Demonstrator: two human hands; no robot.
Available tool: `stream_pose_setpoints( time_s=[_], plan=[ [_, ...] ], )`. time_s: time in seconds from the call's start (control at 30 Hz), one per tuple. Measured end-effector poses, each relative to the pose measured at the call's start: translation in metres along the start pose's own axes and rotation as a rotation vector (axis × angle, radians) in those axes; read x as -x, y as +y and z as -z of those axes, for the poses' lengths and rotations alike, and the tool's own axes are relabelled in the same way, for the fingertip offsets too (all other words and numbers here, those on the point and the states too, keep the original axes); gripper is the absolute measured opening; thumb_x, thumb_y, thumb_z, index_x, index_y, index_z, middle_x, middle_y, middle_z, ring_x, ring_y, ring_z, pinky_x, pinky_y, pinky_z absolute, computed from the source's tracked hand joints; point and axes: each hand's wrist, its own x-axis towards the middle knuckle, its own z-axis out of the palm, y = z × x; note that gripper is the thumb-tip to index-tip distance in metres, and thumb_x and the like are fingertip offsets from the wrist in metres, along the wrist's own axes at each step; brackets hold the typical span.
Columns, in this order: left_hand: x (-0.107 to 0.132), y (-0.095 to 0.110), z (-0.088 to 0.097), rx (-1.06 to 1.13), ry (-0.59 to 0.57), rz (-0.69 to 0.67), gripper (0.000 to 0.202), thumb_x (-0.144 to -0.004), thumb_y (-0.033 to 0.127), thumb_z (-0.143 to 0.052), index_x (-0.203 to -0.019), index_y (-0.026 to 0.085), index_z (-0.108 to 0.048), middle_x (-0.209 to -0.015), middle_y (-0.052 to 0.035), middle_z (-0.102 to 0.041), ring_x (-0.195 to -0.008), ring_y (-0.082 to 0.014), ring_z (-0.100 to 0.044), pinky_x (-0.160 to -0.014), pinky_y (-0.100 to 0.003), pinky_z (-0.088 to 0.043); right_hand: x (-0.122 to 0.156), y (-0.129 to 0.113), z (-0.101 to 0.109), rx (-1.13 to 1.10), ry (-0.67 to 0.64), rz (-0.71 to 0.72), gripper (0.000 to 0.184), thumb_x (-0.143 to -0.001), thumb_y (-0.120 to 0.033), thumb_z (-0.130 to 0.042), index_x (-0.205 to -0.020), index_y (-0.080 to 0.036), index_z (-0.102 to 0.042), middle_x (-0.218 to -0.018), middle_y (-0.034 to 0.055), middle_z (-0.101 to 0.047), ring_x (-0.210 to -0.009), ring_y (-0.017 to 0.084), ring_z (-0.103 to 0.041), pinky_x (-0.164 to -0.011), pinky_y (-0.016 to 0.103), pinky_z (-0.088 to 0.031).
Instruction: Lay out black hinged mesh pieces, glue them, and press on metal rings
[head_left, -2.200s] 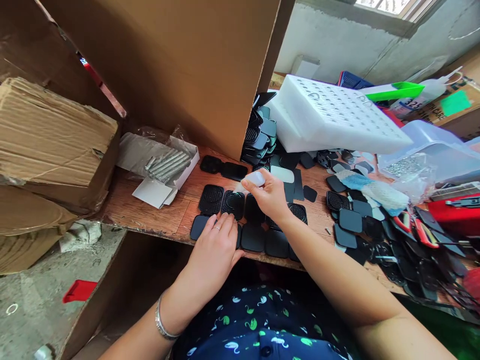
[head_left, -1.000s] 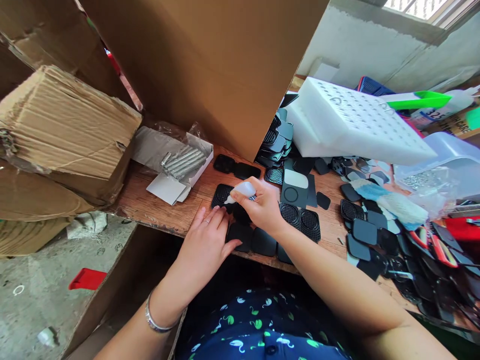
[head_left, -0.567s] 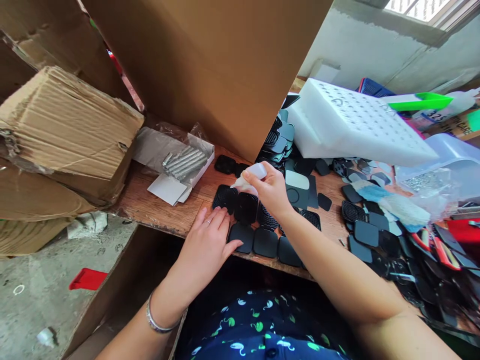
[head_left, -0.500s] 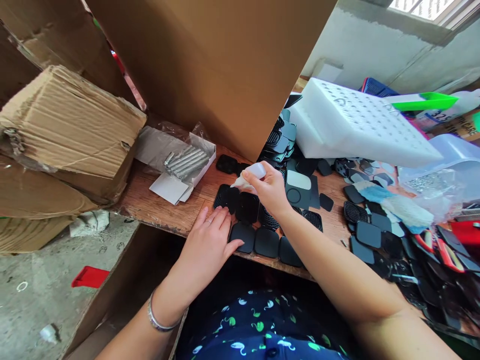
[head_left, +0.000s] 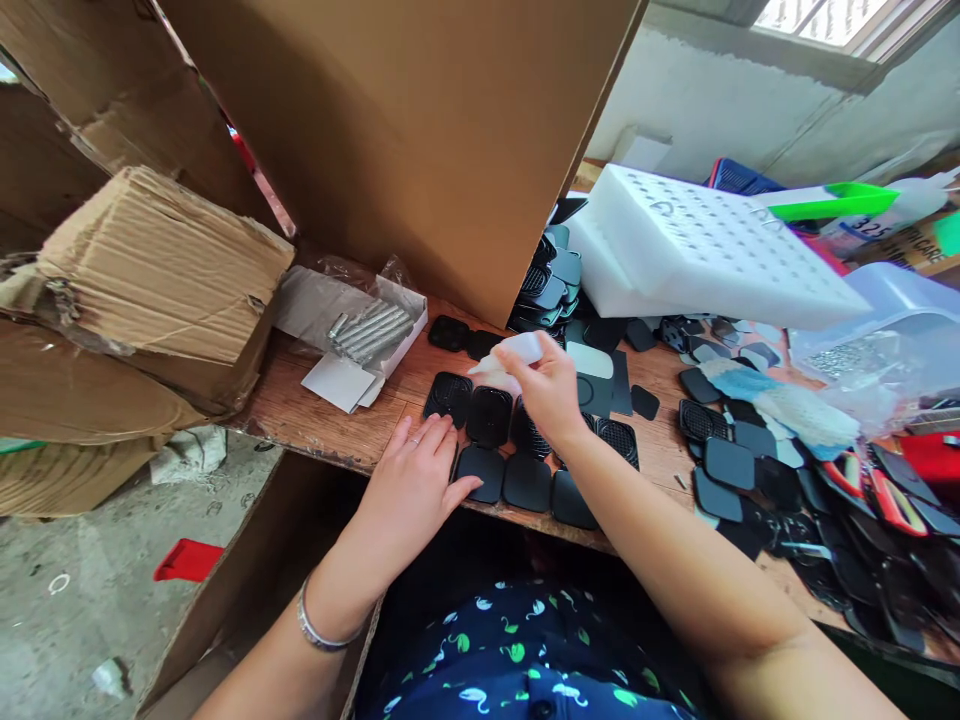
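Note:
My right hand is closed around a small white squeeze bottle. The bottle's narrow nozzle points left, over the gap between the ridged black square piece at the row's left end and the black piece beside it. Whether the tip touches anything I cannot tell. Flat on the table edge, my left hand has its fingers stretched out, the fingertips at the lower edge of the left ridged piece. Its thumb rests by a smooth black square. More smooth squares lie along the front edge, partly behind my right forearm.
An open white box with metal rods stands at the left, near a worn cardboard box. A tall cardboard sheet rises behind. Rightward are a white foam block, loose black pieces, a cloth and red-handled tools.
My right hand and the bottle have shifted slightly right, so the nozzle is farther from the left ridged piece's middle. My left hand stays in place. The whole view has turned a little.

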Motion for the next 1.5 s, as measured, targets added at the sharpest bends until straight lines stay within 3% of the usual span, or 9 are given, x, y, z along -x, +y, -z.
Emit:
stream_pose_setpoints(
  time_s=[0.1,0.23,0.37,0.53,0.7,0.9,1.13,1.3,1.5],
  plan=[
    [0.000,-0.003,0.002,0.042,-0.022,0.015,0.050,-0.088,0.040,-0.074,-0.125,0.009,-0.065,-0.133,-0.0218,-0.066,-0.124,-0.0373,-0.063,-0.107,-0.057,-0.046,0.009,-0.013,0.030,-0.395,0.168,-0.131,0.026,-0.071,-0.035,-0.083,-0.083,-0.020,-0.065,-0.083,-0.0008,-0.070,-0.079,0.015,-0.065,-0.075,0.028,-0.053],
    [-0.009,0.009,0.009,0.287,0.082,0.044,0.049,-0.092,0.045,-0.066,-0.128,0.013,-0.063,-0.139,-0.0203,-0.062,-0.132,-0.0359,-0.056,-0.110,-0.058,-0.043,0.046,-0.027,0.061,-0.709,0.178,-0.420,0.026,-0.068,-0.028,-0.087,-0.087,-0.020,-0.070,-0.093,0.0005,-0.075,-0.088,0.015,-0.069,-0.085,0.027,-0.056],
    [-0.026,0.055,0.019,0.755,0.177,0.053,0.047,-0.091,0.049,-0.066,-0.126,0.017,-0.065,-0.131,-0.0145,-0.067,-0.121,-0.0279,-0.064,-0.102,-0.042,-0.052,0.099,-0.031,0.053,-0.923,-0.001,-0.710,0.031,-0.074,-0.041,-0.085,-0.092,-0.020,-0.073,-0.086,0.0005,-0.074,-0.072,0.012,-0.064,-0.070,0.024,-0.055],
    [-0.036,0.099,0.023,1.068,0.188,0.274,0.024,-0.089,0.035,-0.068,-0.106,0.019,-0.072,-0.104,-0.0067,-0.075,-0.091,-0.0196,-0.070,-0.083,-0.030,-0.055,0.131,-0.032,0.043,-0.945,-0.139,-0.648,0.035,-0.079,-0.051,-0.080,-0.098,-0.024,-0.070,-0.094,-0.0002,-0.071,-0.078,0.013,-0.062,-0.068,0.025,-0.052],
    [-0.057,0.060,0.035,1.065,0.168,0.359,0.036,-0.081,0.042,-0.072,-0.106,0.017,-0.072,-0.099,-0.0068,-0.077,-0.086,-0.0203,-0.071,-0.079,-0.030,-0.055,0.133,-0.037,0.085,-0.541,-0.090,-0.464,0.040,-0.078,-0.046,-0.082,-0.109,-0.025,-0.068,-0.104,0.0025,-0.070,-0.087,0.014,-0.063,-0.074,0.027,-0.050],
    [-0.097,-0.023,0.045,0.268,0.337,0.566,0.026,-0.079,0.032,-0.065,-0.100,0.017,-0.068,-0.095,-0.0076,-0.076,-0.090,-0.0252,-0.071,-0.082,-0.033,-0.052,0.145,-0.034,0.159,-0.350,0.136,-0.405,0.039,-0.072,-0.051,-0.085,-0.098,-0.024,-0.073,-0.109,0.0085,-0.071,-0.088,0.020,-0.063,-0.077,0.033,-0.051],
    [-0.100,-0.022,0.035,0.159,0.251,0.501,0.016,-0.086,0.035,-0.056,-0.096,0.022,-0.058,-0.082,-0.0014,-0.066,-0.090,-0.0305,-0.068,-0.079,-0.038,-0.049,0.165,-0.028,0.199,-0.298,0.304,-0.390,0.037,-0.068,-0.052,-0.086,-0.085,-0.021,-0.074,-0.095,0.0072,-0.072,-0.080,0.018,-0.061,-0.075,0.032,-0.050],
    [-0.096,-0.021,0.034,0.080,0.265,0.451,0.015,-0.091,0.038,-0.051,-0.094,0.025,-0.055,-0.079,0.0004,-0.064,-0.085,-0.0306,-0.068,-0.071,-0.037,-0.049,0.136,-0.030,0.214,-0.295,0.282,-0.301,0.035,-0.072,-0.048,-0.084,-0.088,-0.020,-0.072,-0.095,0.0067,-0.072,-0.081,0.017,-0.064,-0.074,0.029,-0.052],
    [-0.081,-0.016,0.054,0.048,0.464,0.433,0.021,-0.087,0.042,-0.057,-0.100,0.030,-0.066,-0.076,-0.0024,-0.071,-0.081,-0.0354,-0.071,-0.067,-0.048,-0.056,0.005,-0.037,0.265,-0.160,0.435,-0.209,0.031,-0.083,-0.052,-0.068,-0.084,-0.022,-0.060,-0.090,0.0109,-0.068,-0.089,0.024,-0.068,-0.079,0.041,-0.059]
  ],
)
